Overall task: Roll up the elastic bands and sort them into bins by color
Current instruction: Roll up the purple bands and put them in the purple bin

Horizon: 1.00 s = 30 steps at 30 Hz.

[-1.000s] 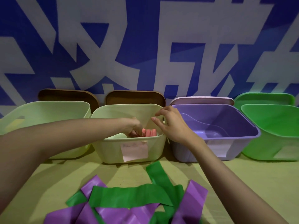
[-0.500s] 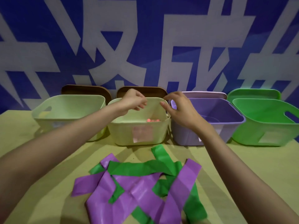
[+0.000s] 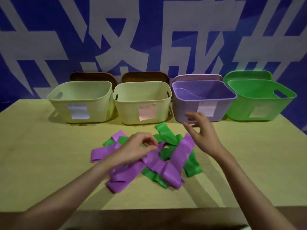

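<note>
A tangled pile of flat purple bands [image 3: 159, 165] and green bands [image 3: 166, 136] lies in the middle of the table. My left hand [image 3: 137, 146] hovers over the pile's left part with curled fingers. Its fingertips meet at the edge of a purple band, and a grip is not plain. My right hand [image 3: 202, 135] is spread open above the pile's right edge, just in front of the purple bin [image 3: 204, 100]. In the row with it stand a green bin [image 3: 259, 100] and two pale yellow bins [image 3: 79, 102] [image 3: 142, 103]. The bins' contents are hidden.
Each bin carries a paper label on its front. Lids lean on the blue-and-white wall behind them: two brown lids [image 3: 93, 77], a lilac lid [image 3: 197, 77] and a green lid [image 3: 247, 75]. The table's front edge [image 3: 149, 209] runs close below the pile.
Both hands have drawn back from the second pale bin to the pile on the table. The view has tilted down and pulled back.
</note>
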Each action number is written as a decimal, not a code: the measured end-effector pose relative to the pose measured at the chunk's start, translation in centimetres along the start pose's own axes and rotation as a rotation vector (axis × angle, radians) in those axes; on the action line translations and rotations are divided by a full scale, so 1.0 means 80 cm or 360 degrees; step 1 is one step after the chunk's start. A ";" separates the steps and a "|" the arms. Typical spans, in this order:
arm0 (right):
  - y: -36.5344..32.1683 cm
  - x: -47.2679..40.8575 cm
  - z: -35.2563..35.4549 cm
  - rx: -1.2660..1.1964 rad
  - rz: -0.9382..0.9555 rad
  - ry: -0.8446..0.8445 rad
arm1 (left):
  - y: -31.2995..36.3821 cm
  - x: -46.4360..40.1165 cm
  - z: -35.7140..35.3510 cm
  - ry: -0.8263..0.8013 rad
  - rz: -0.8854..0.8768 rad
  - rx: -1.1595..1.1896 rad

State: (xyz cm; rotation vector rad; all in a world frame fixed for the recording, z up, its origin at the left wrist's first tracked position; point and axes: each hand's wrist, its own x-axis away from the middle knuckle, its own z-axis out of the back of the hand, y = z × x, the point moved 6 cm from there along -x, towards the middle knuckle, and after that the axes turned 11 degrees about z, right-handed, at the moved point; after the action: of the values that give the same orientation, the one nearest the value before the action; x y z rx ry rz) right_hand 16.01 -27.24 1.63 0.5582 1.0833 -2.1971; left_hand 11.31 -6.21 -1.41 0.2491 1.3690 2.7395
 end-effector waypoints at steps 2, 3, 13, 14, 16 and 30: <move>0.038 0.040 -0.008 0.0028 -0.0328 0.0090 | -0.014 0.021 -0.023 -0.0021 0.0048 0.0033; 0.058 0.060 -0.011 0.0025 -0.0536 0.0148 | -0.018 0.030 -0.033 -0.0006 0.0068 0.0050; 0.123 0.062 -0.029 0.0127 -0.0992 -0.0012 | -0.017 0.056 -0.070 0.0161 0.0344 -0.0032; 0.130 0.055 -0.033 0.0169 -0.1003 -0.0059 | -0.019 0.057 -0.072 0.0173 0.0368 -0.0038; 0.148 0.045 -0.041 0.0302 -0.1003 -0.0163 | -0.024 0.061 -0.076 0.0134 0.0414 0.0026; 0.126 0.054 0.008 -0.0680 -0.1180 0.0652 | -0.005 0.076 -0.057 0.0108 0.0204 0.0665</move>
State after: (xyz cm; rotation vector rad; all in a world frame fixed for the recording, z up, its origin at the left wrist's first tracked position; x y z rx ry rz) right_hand 19.75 -34.03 -6.15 0.4636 2.1958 -2.3645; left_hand 4.50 -8.73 -3.74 0.2757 2.0025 2.5466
